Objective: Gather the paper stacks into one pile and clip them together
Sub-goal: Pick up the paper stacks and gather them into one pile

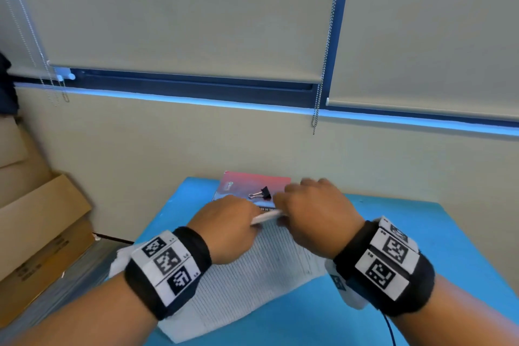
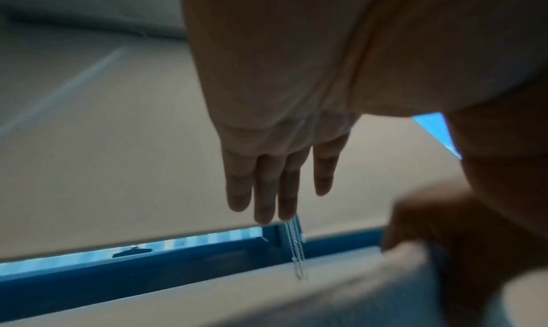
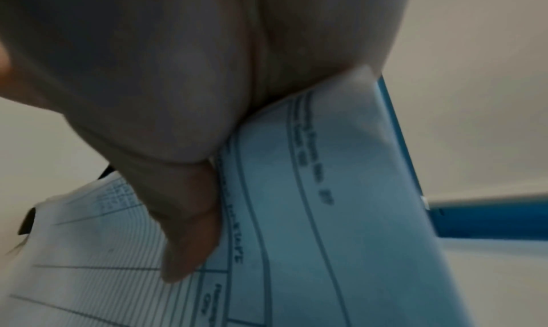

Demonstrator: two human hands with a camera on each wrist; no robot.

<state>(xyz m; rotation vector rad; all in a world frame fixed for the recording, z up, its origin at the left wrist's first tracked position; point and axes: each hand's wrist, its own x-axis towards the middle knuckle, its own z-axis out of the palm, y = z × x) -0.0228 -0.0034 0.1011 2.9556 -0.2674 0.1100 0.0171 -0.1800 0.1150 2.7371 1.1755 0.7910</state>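
A stack of white lined paper sheets (image 1: 252, 275) lies on the blue table (image 1: 421, 233). Its far edge (image 1: 266, 216) is lifted between my two hands. My right hand (image 1: 314, 213) grips that edge; in the right wrist view its thumb (image 3: 189, 226) presses on a printed form (image 3: 326, 215) that bends under the palm. My left hand (image 1: 227, 222) sits beside it, and in the left wrist view its fingers (image 2: 267, 186) stretch straight, off the paper (image 2: 409, 273). A black binder clip (image 1: 262, 193) lies just beyond the hands on a red booklet (image 1: 244, 184).
The table stands against a beige wall under a window with lowered blinds; a bead chain (image 1: 317, 109) hangs there. Cardboard boxes (image 1: 36, 219) are stacked on the floor to the left. Bare blue tabletop extends to the right of the sheets.
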